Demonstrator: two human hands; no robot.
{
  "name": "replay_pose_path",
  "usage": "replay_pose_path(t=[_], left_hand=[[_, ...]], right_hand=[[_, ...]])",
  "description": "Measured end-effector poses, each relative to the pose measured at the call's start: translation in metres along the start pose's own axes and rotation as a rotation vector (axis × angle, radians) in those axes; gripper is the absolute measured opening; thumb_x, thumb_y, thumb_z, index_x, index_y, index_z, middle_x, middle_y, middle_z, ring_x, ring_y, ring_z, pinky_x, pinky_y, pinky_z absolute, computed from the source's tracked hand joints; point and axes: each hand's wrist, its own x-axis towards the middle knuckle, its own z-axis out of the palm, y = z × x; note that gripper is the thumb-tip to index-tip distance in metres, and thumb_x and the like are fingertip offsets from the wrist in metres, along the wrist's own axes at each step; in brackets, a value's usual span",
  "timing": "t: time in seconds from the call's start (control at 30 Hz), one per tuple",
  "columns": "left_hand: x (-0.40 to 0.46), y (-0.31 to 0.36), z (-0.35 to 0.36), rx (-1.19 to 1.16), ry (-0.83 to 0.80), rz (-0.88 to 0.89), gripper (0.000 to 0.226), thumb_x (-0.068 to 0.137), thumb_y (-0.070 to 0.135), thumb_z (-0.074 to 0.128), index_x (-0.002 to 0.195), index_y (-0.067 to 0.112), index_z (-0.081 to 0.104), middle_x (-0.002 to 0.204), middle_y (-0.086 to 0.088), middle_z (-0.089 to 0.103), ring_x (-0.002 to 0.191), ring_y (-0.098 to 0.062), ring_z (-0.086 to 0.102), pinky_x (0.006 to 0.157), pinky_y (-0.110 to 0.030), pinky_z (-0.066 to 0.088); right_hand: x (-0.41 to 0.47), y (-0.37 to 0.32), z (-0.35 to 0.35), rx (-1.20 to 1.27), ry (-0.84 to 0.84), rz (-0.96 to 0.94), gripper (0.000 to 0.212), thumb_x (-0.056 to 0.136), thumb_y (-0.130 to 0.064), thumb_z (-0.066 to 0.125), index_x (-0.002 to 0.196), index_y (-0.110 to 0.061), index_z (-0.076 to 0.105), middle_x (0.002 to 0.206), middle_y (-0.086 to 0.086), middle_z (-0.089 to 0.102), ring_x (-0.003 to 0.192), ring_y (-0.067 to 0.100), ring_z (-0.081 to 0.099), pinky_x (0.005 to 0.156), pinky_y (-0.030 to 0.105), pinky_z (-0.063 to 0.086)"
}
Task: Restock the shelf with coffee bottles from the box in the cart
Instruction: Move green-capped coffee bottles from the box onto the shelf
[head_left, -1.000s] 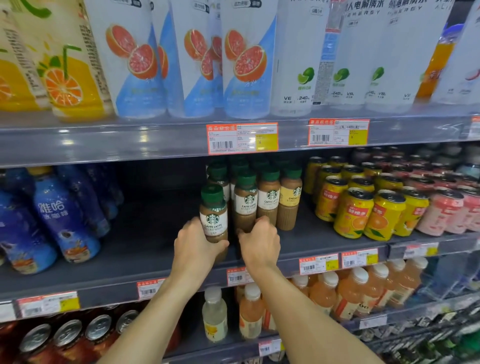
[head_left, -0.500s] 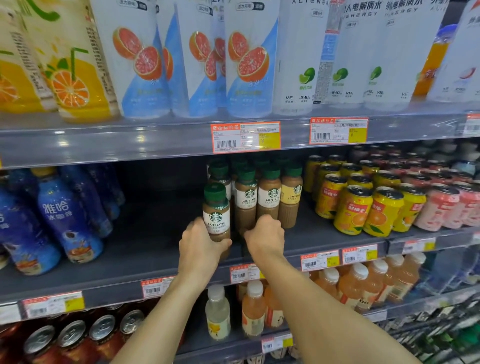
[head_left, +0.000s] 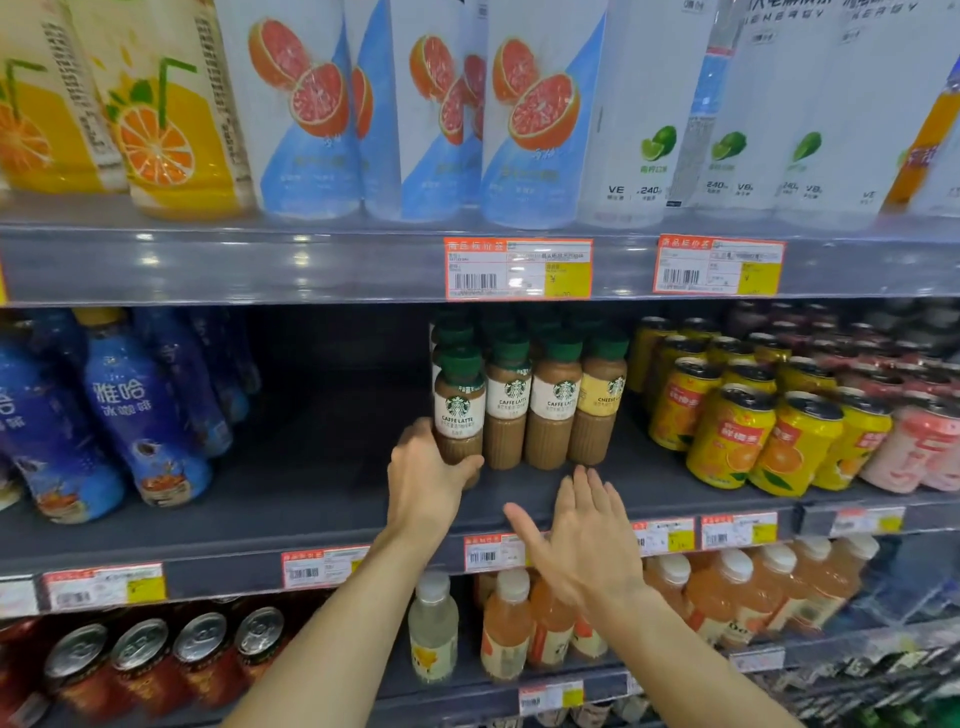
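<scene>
Supermarket shelving fills the view. Nearest, the right hand (head_left: 582, 540) is held flat with fingers spread, holding nothing. The left hand (head_left: 428, 480) is wrapped round a coffee bottle (head_left: 458, 415) at the middle shelf (head_left: 311, 499) front. Careless release risks toppling the adjacent bottle row (head_left: 550, 405) behind.

The dark grey middle shelf (head_left: 311, 499) carries blue bottles (head_left: 140, 415) at the left, a cluster of green-capped coffee bottles (head_left: 550, 405) in the middle, and yellow cans (head_left: 727, 436) with pink cans (head_left: 919, 447) crowding the right end.
</scene>
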Motion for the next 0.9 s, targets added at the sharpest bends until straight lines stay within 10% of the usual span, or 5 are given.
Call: replay_pose_path(t=[0.47, 0.7, 0.9], left_hand=[[0.016, -0.007, 0.01, 0.064, -0.047, -0.001, 0.053, 0.072, 0.028, 0.083, 0.112, 0.007, 0.054, 0.114, -0.01, 0.061, 0.107, -0.028, 0.059, 0.085, -0.036, 0.049], [0.024, -0.006, 0.012, 0.096, -0.076, -0.012, 0.058, 0.07, 0.027, 0.084, 0.113, 0.004, 0.054, 0.116, -0.013, 0.061, 0.111, -0.031, 0.058, 0.092, -0.045, 0.05], [0.02, -0.002, 0.013, 0.217, -0.088, -0.039, 0.069, 0.072, 0.03, 0.083, 0.122, 0.0, 0.047, 0.125, -0.018, 0.053, 0.116, -0.034, 0.053, 0.094, -0.041, 0.047]], right_hand=[[0.005, -0.002, 0.004, -0.047, 0.006, 0.0, 0.13, 0.064, -0.077, -0.032, 0.149, -0.001, 0.032, 0.155, 0.018, 0.03, 0.145, 0.027, 0.025, 0.119, 0.039, 0.018], [0.008, -0.003, 0.013, -0.013, -0.027, 0.053, 0.117, 0.082, -0.078, -0.01, 0.132, 0.007, 0.053, 0.138, 0.026, 0.051, 0.132, 0.035, 0.047, 0.111, 0.045, 0.035], [0.006, -0.003, 0.001, -0.043, -0.079, 0.002, 0.131, 0.061, -0.076, -0.032, 0.149, 0.002, 0.026, 0.156, 0.02, 0.026, 0.146, 0.029, 0.021, 0.12, 0.04, 0.014]])
